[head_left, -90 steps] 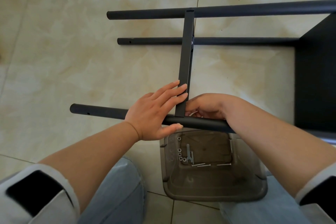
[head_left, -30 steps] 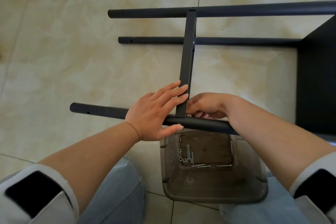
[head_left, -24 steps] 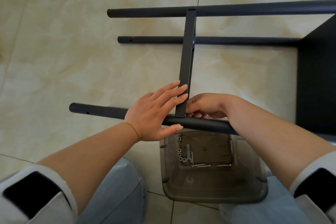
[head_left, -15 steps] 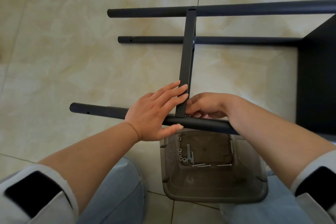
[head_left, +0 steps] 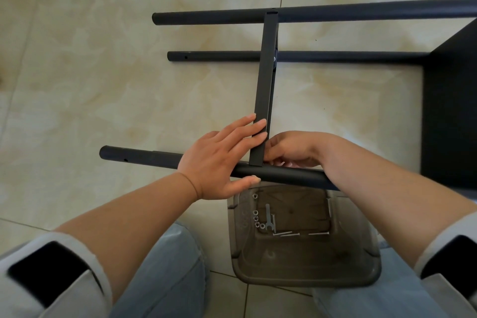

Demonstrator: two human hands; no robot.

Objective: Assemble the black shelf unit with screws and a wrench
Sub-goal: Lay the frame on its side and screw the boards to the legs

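Nothing has really moved since the earlier frames: my left hand (head_left: 222, 160) still lies with straight fingers against the flat crossbar (head_left: 265, 85), thumb under the near tube (head_left: 144, 157). My right hand (head_left: 291, 148) stays curled at the joint just right of centre; what it pinches I cannot tell. Up the frame, the crossbar already meets the far tube (head_left: 361, 11) and middle tube (head_left: 219, 55), and the black panel (head_left: 456, 116) sits at right. Screws (head_left: 286, 234), nuts (head_left: 256, 218) and the wrench (head_left: 268, 218) wait unused in the tray (head_left: 304, 273) below, so much remains.
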